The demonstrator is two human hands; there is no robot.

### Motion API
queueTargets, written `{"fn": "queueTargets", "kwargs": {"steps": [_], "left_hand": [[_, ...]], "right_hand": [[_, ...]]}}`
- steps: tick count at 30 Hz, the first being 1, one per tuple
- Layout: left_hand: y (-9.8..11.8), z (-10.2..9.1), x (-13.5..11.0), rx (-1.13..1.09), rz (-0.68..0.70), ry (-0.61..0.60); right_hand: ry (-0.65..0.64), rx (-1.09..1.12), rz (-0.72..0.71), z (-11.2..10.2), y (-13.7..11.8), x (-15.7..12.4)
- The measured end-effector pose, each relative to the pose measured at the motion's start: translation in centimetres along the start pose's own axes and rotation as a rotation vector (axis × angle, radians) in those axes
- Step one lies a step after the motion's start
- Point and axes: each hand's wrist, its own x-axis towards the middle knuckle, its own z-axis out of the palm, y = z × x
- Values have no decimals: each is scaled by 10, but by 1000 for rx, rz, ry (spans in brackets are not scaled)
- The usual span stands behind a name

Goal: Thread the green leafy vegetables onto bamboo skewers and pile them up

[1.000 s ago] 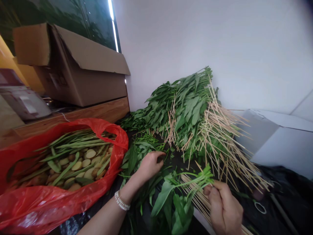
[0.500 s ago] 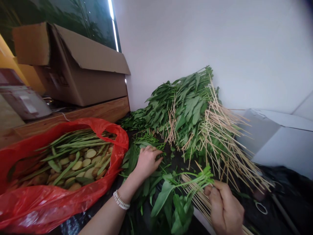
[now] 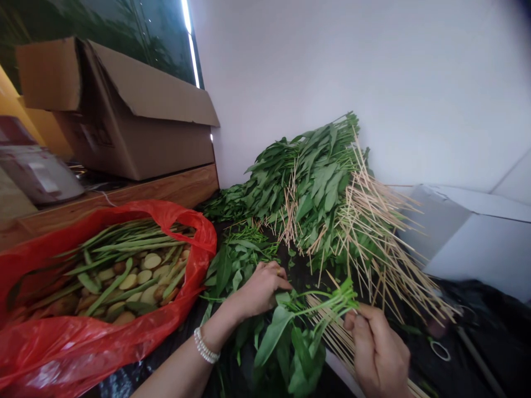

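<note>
Right hand (image 3: 378,354): fingers closed, pinching the stems of a leafy green bunch (image 3: 298,337) held over bamboo skewers (image 3: 336,337) on the counter (image 3: 495,329); left hand (image 3: 262,287): curled tight around loose leaves (image 3: 232,262) just beside it. Red bag (image 3: 103,337) of cut vegetables at left; skewered greens pile (image 3: 319,182) behind.

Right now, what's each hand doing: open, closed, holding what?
Left hand: fingers curled over loose leaves; a hold cannot be told.
Right hand: closed, pinching the stems of a leafy sprig.
</note>
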Motion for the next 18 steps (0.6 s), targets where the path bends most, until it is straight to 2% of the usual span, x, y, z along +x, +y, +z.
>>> {"fn": "queueTargets", "kwargs": {"steps": [4,6,8,12,18], "left_hand": [[-7,-5,4,-190,-117,336],[-9,-6,5,-348,-178,441],[-9,-4,6,-552,-202,441],[-3,0,7,-925,-202,322],[2,-3,7,-1055,-261,315]], "right_hand": [[-25,-21,-49,1,2,3],[-44,-26,-118,5,3,5],[-67,-45,-214,9,6,5],[-110,-105,-334,18,12,2],[-156,-155,-307,23,15,-2]]}}
